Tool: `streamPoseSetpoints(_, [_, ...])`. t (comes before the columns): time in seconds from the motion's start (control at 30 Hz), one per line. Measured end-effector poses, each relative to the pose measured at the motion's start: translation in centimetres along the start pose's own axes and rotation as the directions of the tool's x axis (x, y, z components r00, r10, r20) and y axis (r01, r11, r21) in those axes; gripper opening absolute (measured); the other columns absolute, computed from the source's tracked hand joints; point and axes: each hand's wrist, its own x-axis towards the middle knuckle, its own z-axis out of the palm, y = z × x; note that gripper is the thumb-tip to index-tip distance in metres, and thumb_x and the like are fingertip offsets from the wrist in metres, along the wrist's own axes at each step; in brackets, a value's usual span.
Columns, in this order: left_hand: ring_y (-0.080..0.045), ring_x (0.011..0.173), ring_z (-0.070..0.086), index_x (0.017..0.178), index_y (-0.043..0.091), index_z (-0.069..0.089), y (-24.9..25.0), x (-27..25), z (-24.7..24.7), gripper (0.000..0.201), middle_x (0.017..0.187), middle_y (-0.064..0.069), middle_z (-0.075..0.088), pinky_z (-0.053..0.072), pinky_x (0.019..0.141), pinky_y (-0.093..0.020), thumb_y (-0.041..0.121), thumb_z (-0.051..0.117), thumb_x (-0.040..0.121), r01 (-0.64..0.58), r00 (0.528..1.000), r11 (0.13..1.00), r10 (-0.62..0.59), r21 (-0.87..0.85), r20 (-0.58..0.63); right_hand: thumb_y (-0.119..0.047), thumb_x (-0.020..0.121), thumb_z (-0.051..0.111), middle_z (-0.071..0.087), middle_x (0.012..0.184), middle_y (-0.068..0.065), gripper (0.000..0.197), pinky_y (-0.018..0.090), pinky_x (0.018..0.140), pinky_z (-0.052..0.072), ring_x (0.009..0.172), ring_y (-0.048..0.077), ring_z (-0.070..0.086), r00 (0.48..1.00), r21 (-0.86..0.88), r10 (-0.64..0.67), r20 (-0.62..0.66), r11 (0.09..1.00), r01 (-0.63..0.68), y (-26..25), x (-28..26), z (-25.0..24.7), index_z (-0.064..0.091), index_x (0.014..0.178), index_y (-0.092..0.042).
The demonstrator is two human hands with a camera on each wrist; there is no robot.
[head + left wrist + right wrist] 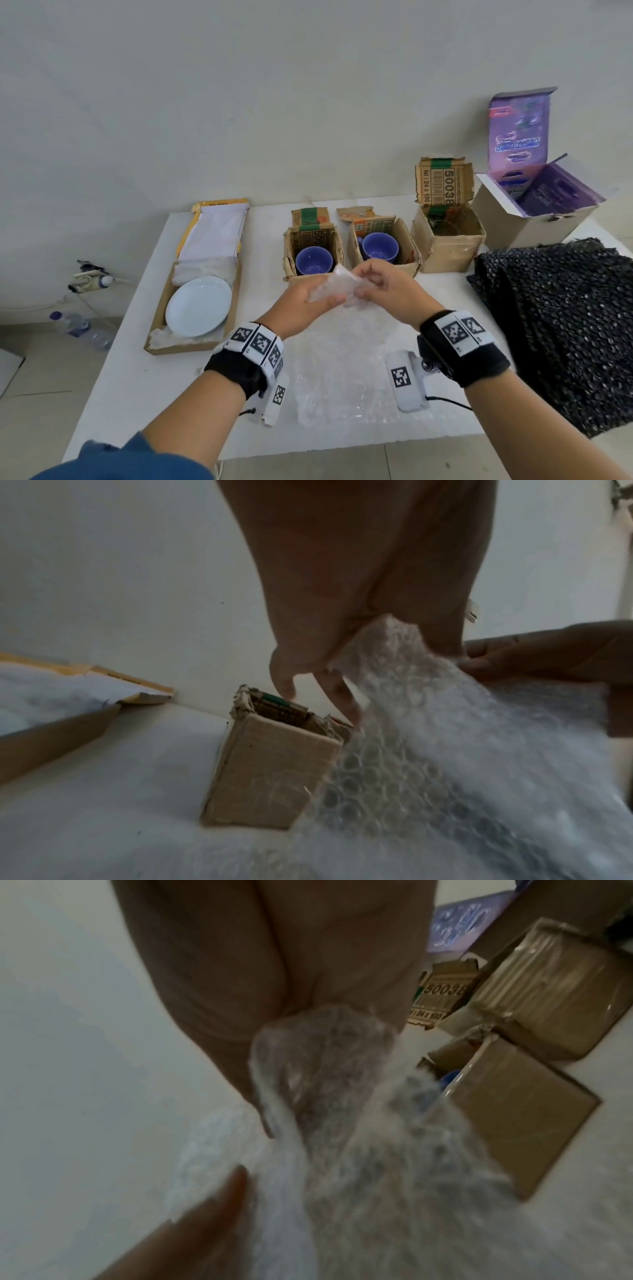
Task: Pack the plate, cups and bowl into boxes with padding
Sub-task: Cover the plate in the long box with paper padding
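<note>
bubble wrap (337, 286) | clear, crumpled | pinched by both hands

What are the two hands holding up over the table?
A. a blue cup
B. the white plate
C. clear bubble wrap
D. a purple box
C: the left hand and the right hand both pinch a piece of clear bubble wrap between them, while the blue cups sit in their boxes and the plate lies in its flat box.
</note>
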Motion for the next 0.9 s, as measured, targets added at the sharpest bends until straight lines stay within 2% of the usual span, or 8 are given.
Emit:
streamPoseSetpoints(0.13, [-0.016,0.092,0.069,0.104,0.017,0.067,0.0,-0.4,-1.4,0.019,0.098,-0.002,0.073,0.053,0.079,-0.029,0.023,0.067,0.086,0.099,0.983,0.965,-0.132,-0.243,-0.124,-0.035,0.077,0.074,0.057,0.105,-0.003,0.064,0.023,0.078,0.048,0.093,0.01,0.057,0.958,-0.019,0.07,-0.277,0.997,-0.078,-0.7,0.7,1.3,0.038,0.128,-0.019])
streamPoseSetpoints(0.23, [-0.018,0.095,0.068,0.112,0.021,0.06,-0.9,-0.8,-2.5,0.035,0.104,-0.002,0.071,0.056,0.084,-0.038,0.026,0.073,0.081,0.118,0.949,0.931,-0.208,-0.346,-0.237,-0.032,0.068,0.082,0.046,0.115,0.001,0.092,0.02,0.079,0.046,0.099,0.014,0.052,0.97,-0.033,0.086,-0.227,0.995,-0.096,-0.4,0.8,3.7,0.021,0.136,-0.022])
streamPoseSetpoints(0.33, [-0.015,0.096,0.064,0.12,0.022,0.043,-1.7,-1.2,-4.0,0.048,0.111,-0.002,0.063,0.056,0.082,-0.034,0.032,0.071,0.082,0.166,0.924,0.926,-0.266,-0.339,-0.275,-0.011,0.073,0.079,0.048,0.118,0.01,0.08,0.029,0.083,0.054,0.098,0.019,0.059,0.964,0.052,0.077,-0.255,0.997,-0.066,0.4,2.2,6.0,0.021,0.125,-0.031])
streamPoseSetpoints(0.47, [-0.023,0.082,0.067,0.129,0.023,0.025,-3.3,-2.3,-7.0,0.053,0.101,-0.014,0.064,0.057,0.07,-0.031,0.011,0.059,0.091,0.174,0.92,0.914,-0.284,-0.366,-0.271,-0.005,0.079,0.069,0.052,0.108,0.009,0.059,0.038,0.085,0.054,0.091,0.02,0.06,0.919,0.001,0.003,-0.395,1.0,-0.003,-0.7,4.3,8.4,0.027,0.108,-0.034])
streamPoseSetpoints(0.63, [-0.029,0.091,0.065,0.112,0.046,0.038,-6.0,-3.8,-12.1,0.052,0.112,-0.012,0.06,0.057,0.08,-0.041,0.008,0.063,0.087,0.087,0.909,0.976,-0.159,-0.199,-0.385,-0.019,0.077,0.075,0.055,0.107,-0.002,0.047,0.045,0.084,0.052,0.087,0.028,0.06,0.996,-0.073,0.017,-0.085,0.997,-0.023,-3.0,5.4,12.6,0.048,0.114,-0.03])
streamPoseSetpoints(0.73, [-0.014,0.095,0.063,0.111,0.043,0.058,-7.2,-4.6,-15.3,0.042,0.118,-0.001,0.059,0.051,0.088,-0.028,0.011,0.066,0.086,0.041,0.962,0.993,-0.069,-0.112,-0.264,-0.022,0.072,0.079,0.053,0.115,-0.007,0.067,0.023,0.084,0.047,0.095,0.014,0.055,0.998,-0.129,0.059,-0.033,0.99,-0.063,-3.6,7.1,14.8,0.045,0.13,-0.027])
streamPoseSetpoints(0.8, [-0.011,0.106,0.059,0.119,0.035,0.06,-8.0,-5.0,-17.3,0.046,0.12,0.003,0.058,0.047,0.096,-0.027,0.017,0.074,0.079,0.064,0.981,0.998,-0.067,-0.023,-0.183,-0.018,0.074,0.078,0.053,0.103,-0.01,0.057,0.01,0.072,0.039,0.086,0.004,0.05,0.998,-0.197,0.029,-0.059,0.98,-0.041,-4.5,8.0,15.9,0.052,0.125,-0.021])
streamPoseSetpoints(0.9, [-0.011,0.088,0.058,0.111,0.027,0.066,-9.0,-5.4,-19.6,0.036,0.099,0.0,0.061,0.049,0.083,-0.029,0.029,0.076,0.077,0.061,0.984,0.962,-0.013,0.265,-0.18,-0.025,0.078,0.074,0.057,0.099,-0.005,0.03,0.013,0.079,0.04,0.087,0.007,0.053,0.992,-0.378,-0.059,-0.111,0.926,0.013,-5.0,9.5,17.5,0.066,0.107,-0.022])
